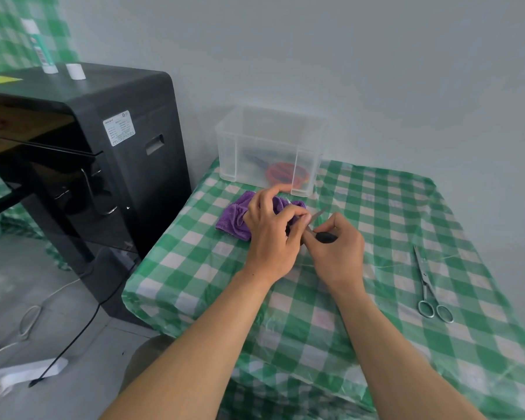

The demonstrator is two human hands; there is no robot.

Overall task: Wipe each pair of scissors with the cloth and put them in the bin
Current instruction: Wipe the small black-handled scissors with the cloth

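— What lies nearest the person?
— Two bare forearms reach out over the table, which has a green-and-white checked cover under clear plastic. On the floor at the near left lies a white power strip.

— Are there scissors on the table?
— Yes, the steel scissors lie flat on its right side, well apart from the hands. Their blades are closed, with the finger loops near and the tips far.

— And the hands?
— They meet over the middle of the table. The right hand has its fingers curled round the handle of the black-handled scissors. It holds them above the table, with the blade pointing far and a little right. The left hand is just to the left and touches the right one. Its bent fingers and thumb pinch a fold of the purple cloth at the base of the blade.

— Where is the rest of the cloth?
— It lies bunched on the table under and beyond the left hand, spilling out to the left.

— And the bin?
— The clear bin stands at the far edge of the table, just beyond the cloth. Through its wall the orange-handled scissors show on the bottom. A darker shape beside them is too blurred to name.

— What is to the left of the table?
— A black machine stands on the floor, close beside the table.
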